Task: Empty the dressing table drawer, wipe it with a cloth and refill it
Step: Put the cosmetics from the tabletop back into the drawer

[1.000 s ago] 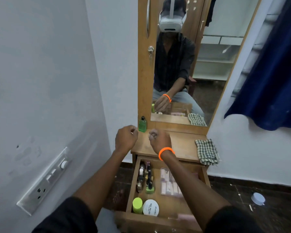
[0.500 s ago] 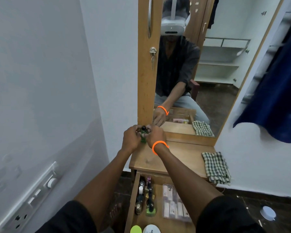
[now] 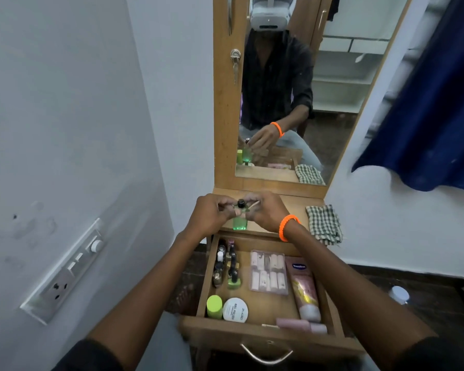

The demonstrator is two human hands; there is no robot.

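While raised, both hands pinch green bottle (image 3: 239,222).

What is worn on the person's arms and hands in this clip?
Both forearms are bare, with dark sleeves pushed up near the elbows. The right hand has a bright orange beaded band around its wrist. The left hand and its wrist carry nothing. No gloves show; rings cannot be made out.

Both hands' fingertips cover the green bottle (image 3: 239,222) at its neck; the pink tube (image 3: 300,324) below the right hand (image 3: 263,210) is blurred.
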